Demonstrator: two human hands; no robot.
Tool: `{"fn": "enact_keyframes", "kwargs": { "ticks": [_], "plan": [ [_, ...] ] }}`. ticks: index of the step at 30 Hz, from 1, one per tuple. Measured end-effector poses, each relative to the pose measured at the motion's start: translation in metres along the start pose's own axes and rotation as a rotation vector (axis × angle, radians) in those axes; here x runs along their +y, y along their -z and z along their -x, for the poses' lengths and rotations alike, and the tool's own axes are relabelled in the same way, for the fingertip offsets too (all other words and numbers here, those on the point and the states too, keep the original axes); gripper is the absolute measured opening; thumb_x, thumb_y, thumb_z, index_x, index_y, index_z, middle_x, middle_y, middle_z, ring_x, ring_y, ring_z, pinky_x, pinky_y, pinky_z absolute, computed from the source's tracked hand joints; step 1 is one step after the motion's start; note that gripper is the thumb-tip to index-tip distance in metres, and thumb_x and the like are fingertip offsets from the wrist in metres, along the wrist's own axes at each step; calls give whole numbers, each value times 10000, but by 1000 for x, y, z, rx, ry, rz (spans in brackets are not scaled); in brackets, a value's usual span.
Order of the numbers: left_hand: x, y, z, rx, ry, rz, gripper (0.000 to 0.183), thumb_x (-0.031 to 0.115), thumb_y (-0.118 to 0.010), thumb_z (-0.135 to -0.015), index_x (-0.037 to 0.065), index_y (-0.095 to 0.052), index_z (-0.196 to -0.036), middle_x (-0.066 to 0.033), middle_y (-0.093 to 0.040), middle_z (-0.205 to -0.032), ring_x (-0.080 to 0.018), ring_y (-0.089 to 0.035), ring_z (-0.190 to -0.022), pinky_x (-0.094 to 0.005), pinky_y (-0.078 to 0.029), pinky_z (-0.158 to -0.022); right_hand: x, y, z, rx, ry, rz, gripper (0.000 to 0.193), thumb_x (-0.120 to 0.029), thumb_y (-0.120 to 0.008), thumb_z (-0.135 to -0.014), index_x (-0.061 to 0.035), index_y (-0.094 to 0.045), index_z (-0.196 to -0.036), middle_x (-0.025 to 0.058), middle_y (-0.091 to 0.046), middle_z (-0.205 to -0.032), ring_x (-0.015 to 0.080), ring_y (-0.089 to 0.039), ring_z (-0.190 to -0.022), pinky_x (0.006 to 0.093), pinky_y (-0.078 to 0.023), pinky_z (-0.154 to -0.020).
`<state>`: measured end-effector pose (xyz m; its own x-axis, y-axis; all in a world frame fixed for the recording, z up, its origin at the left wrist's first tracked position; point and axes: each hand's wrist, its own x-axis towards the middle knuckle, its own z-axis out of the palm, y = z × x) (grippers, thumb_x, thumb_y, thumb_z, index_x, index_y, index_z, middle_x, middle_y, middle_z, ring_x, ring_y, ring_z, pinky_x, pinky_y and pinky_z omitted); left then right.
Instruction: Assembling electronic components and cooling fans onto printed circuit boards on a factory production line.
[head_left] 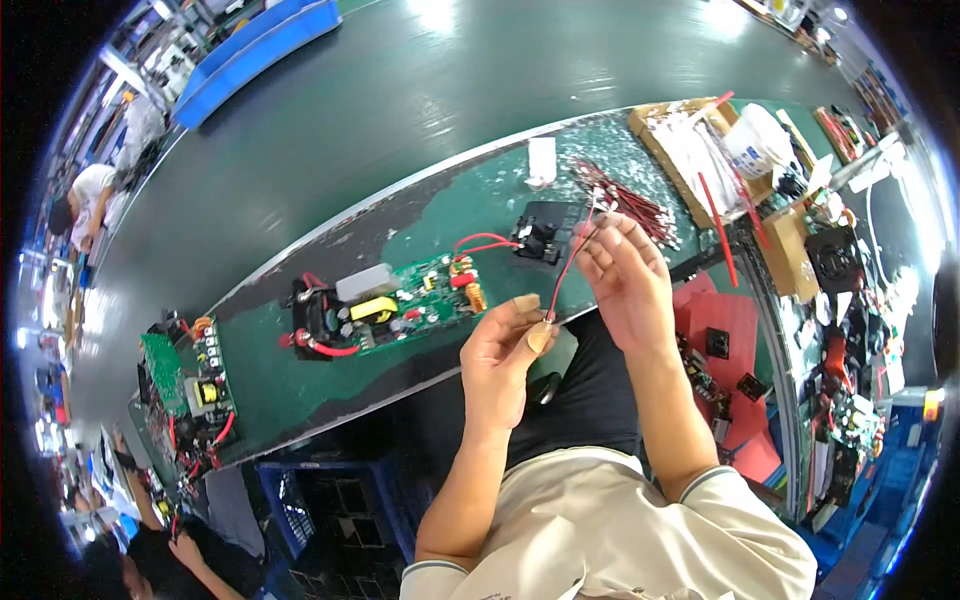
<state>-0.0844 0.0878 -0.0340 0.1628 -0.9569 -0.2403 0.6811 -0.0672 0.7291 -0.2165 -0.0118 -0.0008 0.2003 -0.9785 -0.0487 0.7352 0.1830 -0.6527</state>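
A thin red-and-black wire lead is stretched between my two hands above the bench's near edge. My left hand, with tan covers on thumb and finger, pinches its lower end. The upper end, near a small white connector, is gripped by the fingertips of my right hand. Just behind lies a pile of similar leads. A black socket part with red wires stands left of my right hand, joined to a green circuit board carrying a yellow transformer.
More circuit boards sit at the bench's left end, near a co-worker's arm. A cardboard tray and a white tub occupy the far right. Red sheets with small parts lie lower right. A blue bin stands far left.
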Motion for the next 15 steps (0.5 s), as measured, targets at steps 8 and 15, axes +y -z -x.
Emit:
{"fn": "enact_keyframes", "kwargs": {
  "ticks": [8,15],
  "plan": [
    [35,37,14,44,-235,-397,470,-58,-665,-874,-16,-500,-1312,-106,-701,-969,-115,-653,-895,-250,-520,-817,26,-8,23,-430,-292,777,54,40,-648,-882,56,-658,-932,68,-624,-983,130,-611,-902,265,-499,-782],
    [68,76,20,-51,212,-163,562,-35,-718,-790,-32,-506,-1311,-137,-705,-959,-186,-689,-817,-288,-549,-728,34,-34,16,-922,34,1033,193,59,-720,-763,14,-700,-950,124,-684,-901,257,-654,-845,339,-519,-738]
  ]
}}
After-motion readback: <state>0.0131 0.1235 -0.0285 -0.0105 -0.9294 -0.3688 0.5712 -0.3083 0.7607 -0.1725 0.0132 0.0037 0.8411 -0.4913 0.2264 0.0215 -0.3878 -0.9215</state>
